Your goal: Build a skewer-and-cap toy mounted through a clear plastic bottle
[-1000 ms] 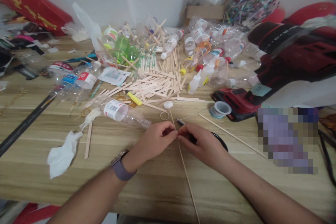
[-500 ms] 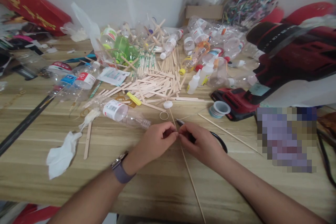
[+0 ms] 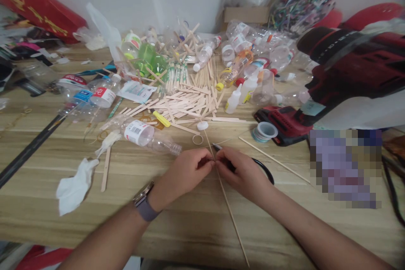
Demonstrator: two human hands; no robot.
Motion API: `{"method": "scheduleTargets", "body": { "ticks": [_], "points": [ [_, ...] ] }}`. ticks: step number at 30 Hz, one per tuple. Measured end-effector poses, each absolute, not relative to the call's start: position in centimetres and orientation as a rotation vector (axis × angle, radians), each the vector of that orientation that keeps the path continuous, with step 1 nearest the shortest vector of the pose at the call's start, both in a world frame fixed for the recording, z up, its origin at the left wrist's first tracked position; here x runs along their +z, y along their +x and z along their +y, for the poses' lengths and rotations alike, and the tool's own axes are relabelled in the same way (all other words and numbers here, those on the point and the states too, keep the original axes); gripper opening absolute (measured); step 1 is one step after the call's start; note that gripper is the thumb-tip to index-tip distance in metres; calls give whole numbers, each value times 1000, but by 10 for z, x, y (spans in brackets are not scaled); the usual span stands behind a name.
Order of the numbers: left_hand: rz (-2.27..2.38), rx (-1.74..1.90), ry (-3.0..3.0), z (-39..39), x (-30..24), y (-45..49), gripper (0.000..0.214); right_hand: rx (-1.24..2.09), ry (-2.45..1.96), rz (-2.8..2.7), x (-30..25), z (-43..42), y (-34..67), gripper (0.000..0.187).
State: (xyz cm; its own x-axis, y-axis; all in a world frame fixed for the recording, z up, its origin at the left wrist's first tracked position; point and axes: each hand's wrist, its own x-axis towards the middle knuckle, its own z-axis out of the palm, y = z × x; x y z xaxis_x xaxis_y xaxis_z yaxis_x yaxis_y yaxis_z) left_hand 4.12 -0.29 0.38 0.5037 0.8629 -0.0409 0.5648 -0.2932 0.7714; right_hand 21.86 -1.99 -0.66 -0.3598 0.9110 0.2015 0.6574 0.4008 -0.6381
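Observation:
A long thin wooden stick point(image 3: 232, 215) runs from a white bottle cap point(image 3: 202, 125) toward the table's front edge. My left hand point(image 3: 193, 168) and my right hand point(image 3: 237, 168) meet over it, fingertips pinched together. My right fingers are closed at the stick; whatever tiny thing my left fingers pinch is hidden. Another thin stick point(image 3: 226, 140) crosses just beyond my fingers. A dark tool with a pointed tip point(image 3: 217, 147) lies under my right hand, its black handle point(image 3: 266, 169) showing behind. A small ring point(image 3: 198, 139) lies beyond my left hand.
An empty plastic bottle point(image 3: 142, 135) lies left of my hands. Flat craft sticks point(image 3: 186, 103) are heaped beyond, with a yellow-handled cutter point(image 3: 161, 118). A spool point(image 3: 265, 131), a loose stick point(image 3: 275, 160) and a red-black power drill point(image 3: 341, 67) are on the right. White tissue point(image 3: 76, 187) lies left.
My pinched fingers have shifted very slightly at the long stick, whose near end has moved a little. My left wrist has turned slightly. The other things stay where they were.

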Motion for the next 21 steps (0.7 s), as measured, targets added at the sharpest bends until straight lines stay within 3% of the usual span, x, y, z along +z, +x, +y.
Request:
{"method": "scheduleTargets", "body": {
  "ticks": [11,21],
  "points": [
    [1194,511,2018,-4,4,42,7,623,-1326,-2136,-7,-20,219,12],
    [1298,455,1916,-1,8,42,15,647,-1354,-2131,-6,-20,219,12]
  ]
}}
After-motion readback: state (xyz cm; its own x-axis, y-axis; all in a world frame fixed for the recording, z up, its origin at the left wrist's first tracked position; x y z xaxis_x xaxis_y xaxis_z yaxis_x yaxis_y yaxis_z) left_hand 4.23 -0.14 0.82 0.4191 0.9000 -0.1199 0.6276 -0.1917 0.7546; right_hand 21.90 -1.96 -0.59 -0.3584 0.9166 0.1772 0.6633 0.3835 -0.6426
